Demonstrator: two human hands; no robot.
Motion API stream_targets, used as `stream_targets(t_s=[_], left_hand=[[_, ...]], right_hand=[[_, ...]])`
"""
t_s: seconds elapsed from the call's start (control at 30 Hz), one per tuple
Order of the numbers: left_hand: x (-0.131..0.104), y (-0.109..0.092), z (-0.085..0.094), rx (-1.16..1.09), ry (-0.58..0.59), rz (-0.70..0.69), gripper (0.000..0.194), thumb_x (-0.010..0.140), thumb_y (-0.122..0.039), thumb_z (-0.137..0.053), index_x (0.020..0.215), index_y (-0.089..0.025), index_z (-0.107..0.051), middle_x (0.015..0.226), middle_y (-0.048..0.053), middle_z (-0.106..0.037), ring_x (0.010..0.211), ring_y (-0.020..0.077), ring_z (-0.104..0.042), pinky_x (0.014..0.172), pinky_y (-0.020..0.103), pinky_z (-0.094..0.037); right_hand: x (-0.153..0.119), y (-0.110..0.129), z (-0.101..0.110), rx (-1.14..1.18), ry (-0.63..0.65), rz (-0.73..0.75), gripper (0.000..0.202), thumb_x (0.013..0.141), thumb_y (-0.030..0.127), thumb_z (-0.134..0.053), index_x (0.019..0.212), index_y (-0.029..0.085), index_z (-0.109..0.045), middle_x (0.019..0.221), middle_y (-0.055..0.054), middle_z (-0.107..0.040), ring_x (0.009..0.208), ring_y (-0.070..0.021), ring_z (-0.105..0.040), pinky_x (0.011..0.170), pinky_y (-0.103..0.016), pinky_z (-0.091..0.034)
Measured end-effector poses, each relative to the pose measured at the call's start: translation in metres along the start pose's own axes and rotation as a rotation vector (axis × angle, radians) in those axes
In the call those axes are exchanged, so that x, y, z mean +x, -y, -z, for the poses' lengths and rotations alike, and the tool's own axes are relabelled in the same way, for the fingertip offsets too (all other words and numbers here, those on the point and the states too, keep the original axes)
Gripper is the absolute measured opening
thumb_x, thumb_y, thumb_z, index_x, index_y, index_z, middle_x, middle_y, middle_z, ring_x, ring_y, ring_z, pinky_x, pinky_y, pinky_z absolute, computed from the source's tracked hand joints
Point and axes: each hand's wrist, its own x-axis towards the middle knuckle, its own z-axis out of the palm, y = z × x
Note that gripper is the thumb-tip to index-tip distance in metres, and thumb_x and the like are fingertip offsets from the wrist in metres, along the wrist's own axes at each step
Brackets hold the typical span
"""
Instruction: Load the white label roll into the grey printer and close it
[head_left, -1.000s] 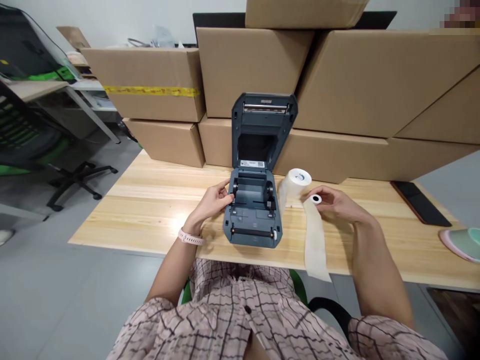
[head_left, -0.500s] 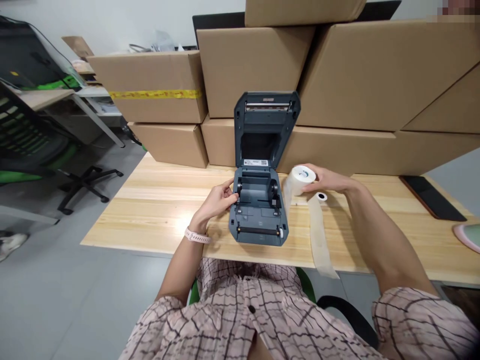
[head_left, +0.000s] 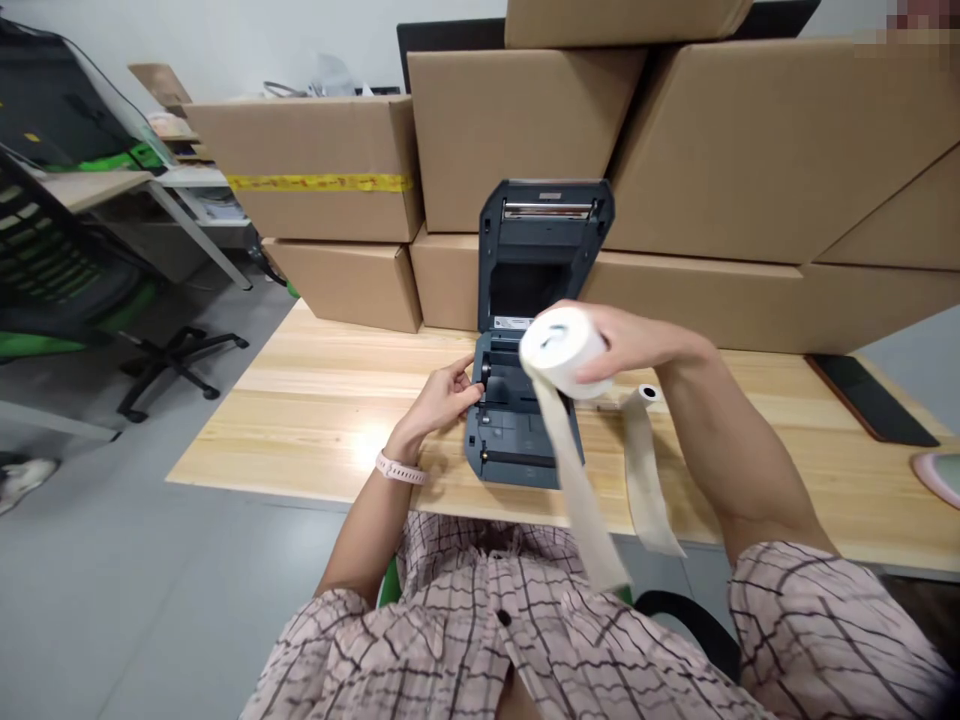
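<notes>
A dark grey label printer (head_left: 517, 465) stands on the table with its lid (head_left: 546, 240) raised. My left hand (head_left: 442, 402) grips the printer's left edge, its thumb at the roll holder inside. Over the printer's right half, my right hand (head_left: 626, 340) holds a white label roll (head_left: 574, 345), fingers wrapped round its side. A loose strip (head_left: 577, 490) hangs from this roll toward my lap. The roll and hand hide part of the printer's bay. To the right of the printer lies a smaller paper roll (head_left: 648, 393), its strip (head_left: 643, 470) running over the table's front edge.
Cardboard boxes (head_left: 510, 130) are stacked along the back of the wooden table (head_left: 300, 410), just behind the lid. A dark flat device (head_left: 870, 400) lies at the right. A pink-rimmed object (head_left: 934, 475) is at the right edge. An office chair (head_left: 67, 270) stands off to the left.
My right hand has lifted the label roll off the table and carried it left over the printer, its strip now dangling. My left hand has stayed at the printer's edge.
</notes>
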Motion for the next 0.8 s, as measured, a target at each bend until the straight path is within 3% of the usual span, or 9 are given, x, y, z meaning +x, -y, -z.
stream_targets(t_s=[0.1,0.2,0.43,0.53,0.67,0.8], left_hand=[[0.000,0.001,-0.001,-0.020,-0.003,-0.012,0.074,0.084,-0.026,-0.066,0.154,-0.008,-0.049,0.061,-0.010,-0.046,0.051,0.0068,-0.043,0.050,0.020,-0.031],[0.000,0.001,-0.001,-0.031,-0.010,-0.007,0.074,0.084,-0.026,-0.066,0.154,-0.007,-0.049,0.061,-0.010,-0.046,0.050,0.0067,-0.043,0.050,0.020,-0.032],[0.001,0.002,0.000,-0.025,0.012,-0.026,0.071,0.084,-0.024,-0.064,0.152,-0.008,-0.052,0.060,-0.010,-0.046,0.049,0.0068,-0.044,0.049,0.020,-0.032],[0.001,0.003,0.000,-0.008,0.004,-0.037,0.070,0.084,-0.024,-0.064,0.151,-0.008,-0.052,0.060,-0.010,-0.047,0.050,0.0069,-0.044,0.049,0.019,-0.032],[0.000,0.002,0.000,0.009,-0.002,-0.028,0.069,0.085,-0.026,-0.064,0.151,-0.009,-0.053,0.062,-0.009,-0.047,0.053,0.0075,-0.044,0.050,0.020,-0.033],[-0.001,0.000,0.000,0.018,0.006,-0.040,0.065,0.085,-0.027,-0.064,0.147,-0.010,-0.057,0.063,-0.009,-0.046,0.054,0.0075,-0.043,0.052,0.020,-0.032]], right_hand=[[0.031,0.023,-0.019,-0.358,0.186,-0.079,0.064,0.072,0.059,-0.080,0.121,0.021,-0.062,0.120,-0.010,-0.073,0.104,-0.0303,-0.069,0.086,-0.038,-0.053],[0.049,0.027,-0.037,-0.544,0.263,-0.179,0.065,0.074,0.059,-0.076,0.123,0.019,-0.061,0.121,-0.013,-0.073,0.104,-0.0332,-0.069,0.086,-0.040,-0.053],[0.063,0.008,-0.059,-0.612,0.348,-0.249,0.075,0.075,0.060,-0.076,0.132,0.014,-0.061,0.124,-0.019,-0.073,0.112,-0.0411,-0.069,0.092,-0.050,-0.054],[0.050,0.008,-0.062,-0.601,0.297,-0.189,0.074,0.084,0.058,-0.071,0.142,0.016,-0.057,0.140,-0.019,-0.067,0.126,-0.0400,-0.064,0.102,-0.051,-0.051],[0.006,0.022,-0.069,-0.561,0.120,0.059,0.062,0.100,0.054,-0.055,0.154,0.023,-0.051,0.157,-0.013,-0.055,0.143,-0.0352,-0.052,0.117,-0.052,-0.043],[-0.042,0.034,-0.092,-0.477,0.190,0.142,0.061,0.106,0.058,-0.044,0.155,0.023,-0.053,0.164,-0.010,-0.047,0.153,-0.0325,-0.043,0.124,-0.054,-0.037]])
